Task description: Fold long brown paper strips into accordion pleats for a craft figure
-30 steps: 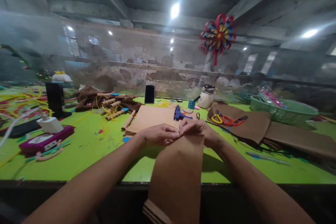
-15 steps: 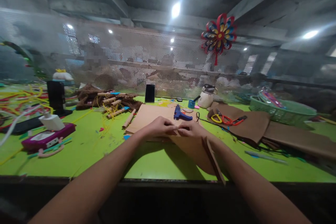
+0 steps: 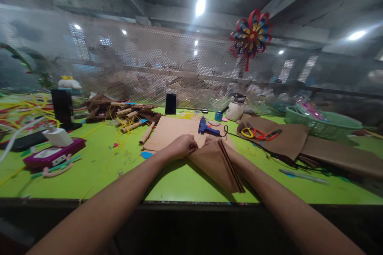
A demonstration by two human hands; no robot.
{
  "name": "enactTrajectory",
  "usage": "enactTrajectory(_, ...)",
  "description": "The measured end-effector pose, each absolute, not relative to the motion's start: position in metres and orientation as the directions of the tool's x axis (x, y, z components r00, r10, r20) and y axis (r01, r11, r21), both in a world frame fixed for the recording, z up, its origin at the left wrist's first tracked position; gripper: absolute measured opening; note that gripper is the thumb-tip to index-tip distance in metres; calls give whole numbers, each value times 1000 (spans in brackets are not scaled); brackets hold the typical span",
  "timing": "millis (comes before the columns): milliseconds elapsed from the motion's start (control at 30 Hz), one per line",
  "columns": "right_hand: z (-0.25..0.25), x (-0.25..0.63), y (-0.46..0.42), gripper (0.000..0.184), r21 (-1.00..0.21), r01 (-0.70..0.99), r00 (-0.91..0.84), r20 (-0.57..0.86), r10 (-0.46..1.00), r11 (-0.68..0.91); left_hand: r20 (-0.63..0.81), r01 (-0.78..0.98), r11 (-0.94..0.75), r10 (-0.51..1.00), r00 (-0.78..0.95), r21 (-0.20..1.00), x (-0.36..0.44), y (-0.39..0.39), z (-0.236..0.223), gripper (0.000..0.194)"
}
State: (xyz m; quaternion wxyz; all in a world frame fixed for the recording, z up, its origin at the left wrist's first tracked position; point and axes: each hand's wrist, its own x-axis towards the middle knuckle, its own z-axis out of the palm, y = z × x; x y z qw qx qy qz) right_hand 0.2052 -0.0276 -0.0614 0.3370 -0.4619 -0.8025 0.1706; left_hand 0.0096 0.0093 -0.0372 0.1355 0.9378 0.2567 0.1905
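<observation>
A folded sheet of brown paper [image 3: 214, 163] slants down from my hands toward the table's front edge, its layered folds along the right side. My left hand [image 3: 183, 146] is closed on the paper's upper left corner. My right hand [image 3: 213, 140] is closed around its top, partly hidden behind the folds. Under and beyond both hands lies a flat stack of tan paper [image 3: 167, 129]. On that stack, just past my hands, rests a blue glue gun [image 3: 207, 127] with a black cord.
Left are a purple power strip [image 3: 55, 155], a black phone stand [image 3: 62, 107] and rolled paper tubes [image 3: 133, 121]. Orange-handled pliers [image 3: 265, 134] and yellow-handled scissors [image 3: 247, 132] lie on brown paper [image 3: 287, 143] at right. Behind stand a phone [image 3: 170, 104], white jug [image 3: 235, 109] and green basket [image 3: 332, 125].
The brown paper's hanging part has swung up and left, its folds now pressed closer together. My right hand has turned behind the paper, while my left stays near the same spot.
</observation>
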Motion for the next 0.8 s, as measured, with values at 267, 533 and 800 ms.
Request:
enactTrajectory(267, -54, 201, -37, 20, -92, 696, -625, 408, 665, 712, 302, 382, -897, 435, 848, 220, 6, 10, -41, 22)
enactTrajectory(533, -56, 211, -35, 21, -7, 709, -649, 386, 655, 706, 293, 387, -910, 414, 862, 148, 8, 8, -38, 21)
enactTrajectory(800, -54, 221, -39, 19, -50, 725, -628, 362, 689, 687, 269, 417, -895, 445, 854, 157, 6, 4, -34, 21)
